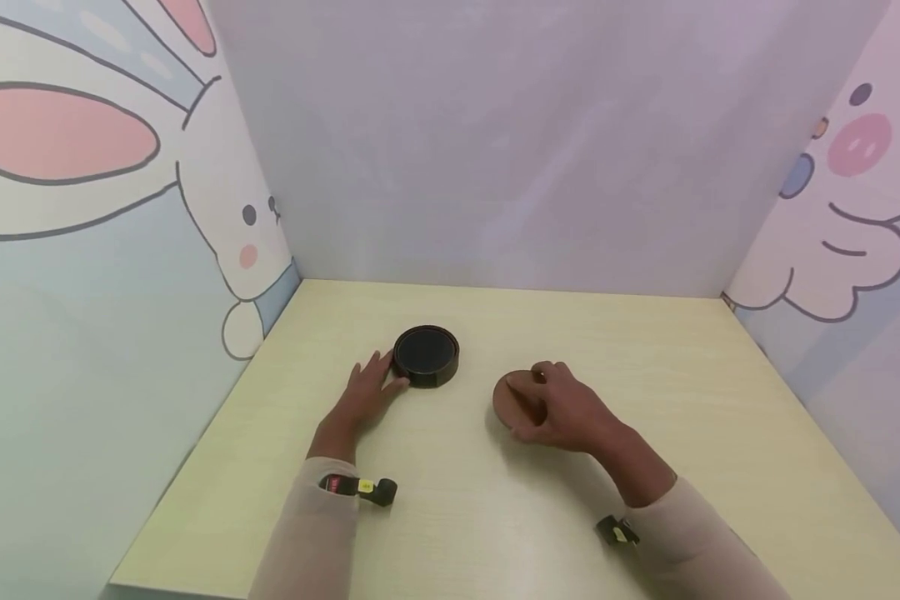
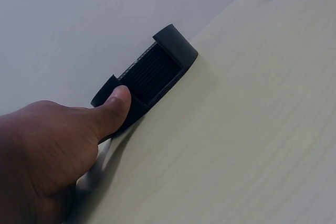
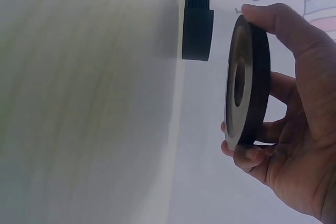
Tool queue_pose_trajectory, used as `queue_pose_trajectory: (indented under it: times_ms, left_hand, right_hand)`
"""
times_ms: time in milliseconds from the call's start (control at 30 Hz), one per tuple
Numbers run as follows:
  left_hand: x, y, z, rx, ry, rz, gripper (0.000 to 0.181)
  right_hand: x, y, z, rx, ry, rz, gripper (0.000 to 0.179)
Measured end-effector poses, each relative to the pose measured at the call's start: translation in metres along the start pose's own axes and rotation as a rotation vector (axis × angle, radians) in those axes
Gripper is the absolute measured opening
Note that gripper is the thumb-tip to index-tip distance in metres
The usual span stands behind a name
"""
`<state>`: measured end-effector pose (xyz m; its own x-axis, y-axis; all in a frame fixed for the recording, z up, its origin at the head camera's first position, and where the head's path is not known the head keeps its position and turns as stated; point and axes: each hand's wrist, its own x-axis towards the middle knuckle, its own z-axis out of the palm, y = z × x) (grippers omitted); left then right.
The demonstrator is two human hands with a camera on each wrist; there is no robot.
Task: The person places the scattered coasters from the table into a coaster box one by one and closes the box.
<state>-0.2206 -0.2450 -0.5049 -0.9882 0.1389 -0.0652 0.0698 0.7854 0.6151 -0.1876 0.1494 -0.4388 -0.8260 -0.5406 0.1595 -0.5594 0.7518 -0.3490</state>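
Observation:
A low round black holder (image 1: 425, 354) sits on the table, and a cut-out in its side shows thin layers stacked inside. My left hand (image 1: 367, 396) rests against the holder's left side with fingers stretched out. In the left wrist view, its thumb (image 2: 118, 103) touches the edge of the cut-out; the other fingers are hidden there. My right hand (image 1: 570, 408) grips a round disc (image 3: 257, 77) by its rim, above the table to the right of the holder. The disc looks brown from above; the right wrist view shows its black edge and a paler underside with a round centre mark.
The pale wooden table (image 1: 450, 517) is closed in by a plain back wall (image 1: 480, 150) and side walls with cartoon animals, a rabbit (image 1: 232, 225) on the left. Small black devices are strapped at both wrists.

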Motion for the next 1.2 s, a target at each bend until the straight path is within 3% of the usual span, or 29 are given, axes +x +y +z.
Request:
queue_pose_trajectory:
  times_ms: [633, 1200]
  left_hand:
    - [-0.002, 0.000, 0.001, -0.010, -0.002, -0.024, 0.082]
    - [-0.002, 0.003, 0.001, -0.010, 0.000, -0.035, 0.083]
  right_hand:
    - [0.014, -0.009, -0.007, -0.035, 0.090, -0.017, 0.068]
    - [0.048, -0.023, 0.004, -0.074, 0.085, 0.005, 0.071]
